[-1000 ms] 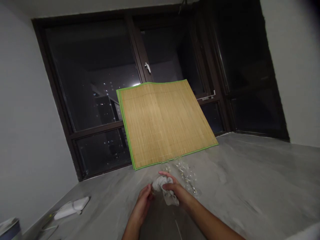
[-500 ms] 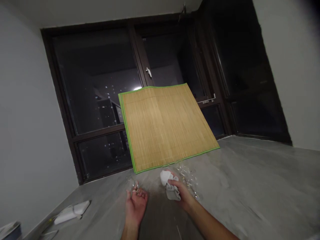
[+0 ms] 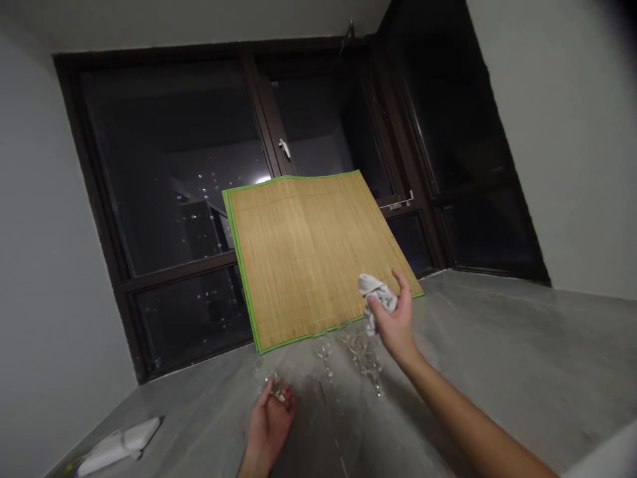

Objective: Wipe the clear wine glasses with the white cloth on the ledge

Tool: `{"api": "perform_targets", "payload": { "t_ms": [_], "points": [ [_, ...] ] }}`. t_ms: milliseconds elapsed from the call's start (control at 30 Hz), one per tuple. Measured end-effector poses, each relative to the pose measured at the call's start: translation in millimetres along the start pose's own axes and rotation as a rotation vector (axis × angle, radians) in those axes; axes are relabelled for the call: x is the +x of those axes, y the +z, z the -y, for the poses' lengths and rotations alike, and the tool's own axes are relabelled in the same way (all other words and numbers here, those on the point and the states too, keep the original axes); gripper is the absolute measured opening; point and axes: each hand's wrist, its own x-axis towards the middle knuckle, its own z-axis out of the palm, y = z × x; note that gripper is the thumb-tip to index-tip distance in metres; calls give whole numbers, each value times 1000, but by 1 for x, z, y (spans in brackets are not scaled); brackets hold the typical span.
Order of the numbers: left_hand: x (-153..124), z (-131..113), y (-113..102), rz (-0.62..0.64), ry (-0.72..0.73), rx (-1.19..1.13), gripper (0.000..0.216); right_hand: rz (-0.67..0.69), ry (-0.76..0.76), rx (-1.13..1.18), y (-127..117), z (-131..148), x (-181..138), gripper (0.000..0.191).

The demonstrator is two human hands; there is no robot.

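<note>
Cloth [image 3: 374,295] has risen to centre frame, bunched in my right hand [image 3: 395,322]; my left hand [image 3: 269,419], low centre, now holds the small glass [image 3: 275,388] alone, fingers loosely curled.

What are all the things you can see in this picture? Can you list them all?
window: one, big, dark brown frame, night outside, at the back
window handle: one, white, on the middle frame
bamboo mat: one, tan with a green edge, leaning on the window
walls: two, white, either side of the window
surface: one, grey, below the window
stemmed glasses: several, clear, too blurry to count, standing before the mat
flat object: one, white, lower left on the surface
cloth: one, white, bunched in the right hand
small glass: one, clear, at the left hand's fingertips
left hand: low, fingers around the small glass
right hand: raised above the stemmed glasses, gripping the cloth
</note>
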Motion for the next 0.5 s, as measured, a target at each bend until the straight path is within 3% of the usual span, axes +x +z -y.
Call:
{"api": "perform_targets", "payload": {
  "t_ms": [100,233,367,500],
  "points": [
    [-4,-1,1,-21,-3,19,11,-74,10,-212,-40,-67,19,80],
    [-7,-3,3,-16,13,35,12,-150,228,-630,-87,-144,7,73],
    [-9,-4,6,-110,90,118,13,-29,199,-673,-95,-167,-2,70],
    [-11,8,8,-205,246,512,30,35,186,-670,-89,-169,0,69]
  ]
}}
